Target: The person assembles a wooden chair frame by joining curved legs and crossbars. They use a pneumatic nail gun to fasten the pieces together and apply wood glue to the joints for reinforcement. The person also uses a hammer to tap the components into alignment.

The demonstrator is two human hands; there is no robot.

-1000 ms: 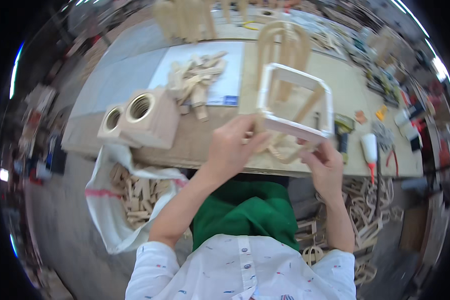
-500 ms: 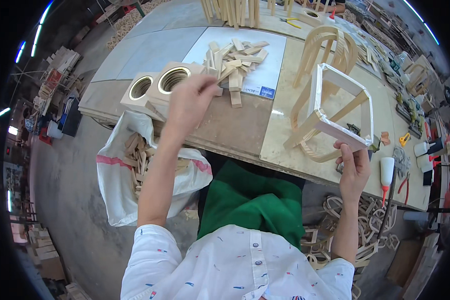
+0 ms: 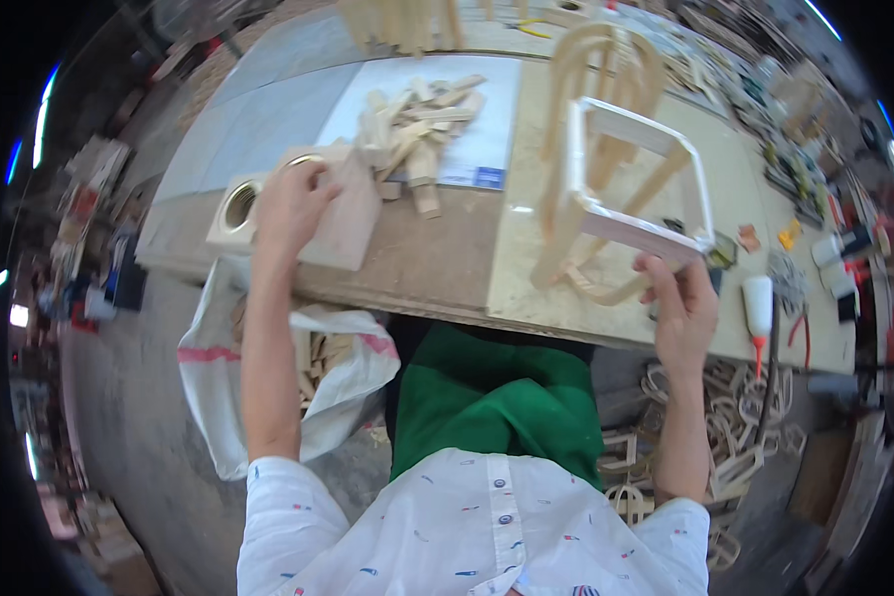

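Just on the near side of the wooden frame (image 3: 638, 232), the counter (image 3: 432, 248) ends in a straight front edge, so there is little surface between the frame and the person's body. To the frame's left lies a bare stretch of counter, reaching as far as the larger box (image 3: 353, 223); to its right a narrower strip of pale board runs to the white bottle (image 3: 758, 303). The pile of slats (image 3: 422, 129) lies left of the frame and a little farther back, and the white sack (image 3: 209, 397) gapes below the edge, well to the frame's left. Half a second ago the left hand (image 3: 293, 209) reached toward the slats, nearer the frame; now it has drawn away leftward and is over the larger box's round hole, hiding most of it. The frame is in the right hand (image 3: 683, 306) as before, at much the same corner. The right grip is closed, thumb and fingers pinching the frame's white-edged near bar at its right end. The left grip is half curled, thumb near the fingers; whether it holds a small piece or touches the box cannot be made out.
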